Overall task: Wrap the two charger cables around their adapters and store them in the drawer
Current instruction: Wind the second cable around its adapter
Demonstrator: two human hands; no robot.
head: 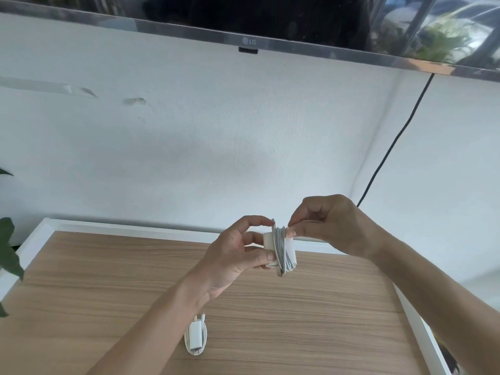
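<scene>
My left hand (238, 255) grips a white adapter (290, 251) held above the wooden top. A grey-white cable (282, 247) is wound round the adapter in several turns. My right hand (332, 226) pinches the cable at the top of the coil with thumb and fingertips. A second white adapter (195, 337) lies flat on the wood near the front, with its white cable looped round it and the plug end showing above. No drawer is in view.
The wooden top (108, 293) has a white frame (135, 226) and stands against a white wall. A television (249, 20) hangs above, with a black cord (392, 147) running down the wall at right. Plant leaves (8, 247) reach in at the left edge.
</scene>
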